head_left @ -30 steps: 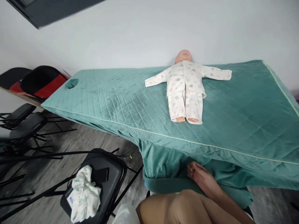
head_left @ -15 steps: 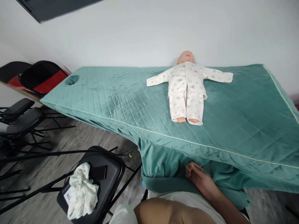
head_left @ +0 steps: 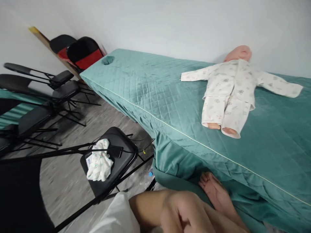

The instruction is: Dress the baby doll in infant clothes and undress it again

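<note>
My left hand (head_left: 186,210) is bent in close to my body at the bottom, its fingers curled and nothing showing in them. Over my lap, my right hand (head_left: 212,187) lies on a green cloth (head_left: 179,179), fingers loosely closed with no object visible. Beyond both hands, a baby doll (head_left: 239,53) lies on its back on a green quilted bed (head_left: 155,87). It wears a white patterned jacket (head_left: 233,77) and matching trousers (head_left: 225,113), with sleeves spread wide. Neither hand touches the doll.
A black folding chair (head_left: 121,142) at left holds crumpled white patterned cloth (head_left: 100,161) and a dark phone (head_left: 115,151). More folding chairs (head_left: 85,53) stand beyond. A bottle with a blue cap (head_left: 150,174) is by my knee. A wall runs behind the bed.
The view has turned left, so the doll and bed appear farther right. My left hand has come into view at the bottom. My right hand stays over my lap; the doll lies as before.
</note>
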The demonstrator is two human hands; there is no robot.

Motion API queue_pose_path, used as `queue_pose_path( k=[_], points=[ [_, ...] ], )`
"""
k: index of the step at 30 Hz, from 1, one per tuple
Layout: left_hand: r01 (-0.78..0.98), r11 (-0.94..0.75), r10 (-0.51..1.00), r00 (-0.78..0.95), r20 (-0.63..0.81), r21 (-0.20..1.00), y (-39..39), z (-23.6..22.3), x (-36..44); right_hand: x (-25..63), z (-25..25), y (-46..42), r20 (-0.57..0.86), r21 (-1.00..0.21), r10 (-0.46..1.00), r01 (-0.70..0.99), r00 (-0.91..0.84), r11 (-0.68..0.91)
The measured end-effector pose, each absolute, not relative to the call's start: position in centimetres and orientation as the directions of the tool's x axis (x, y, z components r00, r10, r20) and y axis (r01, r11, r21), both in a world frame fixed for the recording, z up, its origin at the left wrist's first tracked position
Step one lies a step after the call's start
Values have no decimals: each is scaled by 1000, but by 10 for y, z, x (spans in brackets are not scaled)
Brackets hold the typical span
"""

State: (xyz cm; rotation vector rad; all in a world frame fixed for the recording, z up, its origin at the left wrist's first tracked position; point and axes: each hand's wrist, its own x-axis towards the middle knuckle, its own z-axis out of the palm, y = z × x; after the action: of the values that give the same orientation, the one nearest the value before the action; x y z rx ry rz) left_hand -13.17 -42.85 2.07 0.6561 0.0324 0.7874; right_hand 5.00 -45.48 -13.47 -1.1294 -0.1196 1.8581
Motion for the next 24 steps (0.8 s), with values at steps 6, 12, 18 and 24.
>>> queue_pose_path(
  k=[6,12,18,24],
  points=[
    [-847,457,857,501,122,272,-403,14,-155,45,-131,-448,-618,-583,767,-552,-176,-596],
    [-835,454,877,481,9,311,-388,0,-182,37,-131,-443,-536,-745,815,-330,-221,-579],
    [-605,600,799,474,-370,523,-411,-67,-228,42,-143,-442,-508,-843,801,-10,-317,-538],
    [293,724,685,-407,-604,624,-449,-144,-329,35,-149,-432,-472,-881,778,196,-416,-430]
  ],
)
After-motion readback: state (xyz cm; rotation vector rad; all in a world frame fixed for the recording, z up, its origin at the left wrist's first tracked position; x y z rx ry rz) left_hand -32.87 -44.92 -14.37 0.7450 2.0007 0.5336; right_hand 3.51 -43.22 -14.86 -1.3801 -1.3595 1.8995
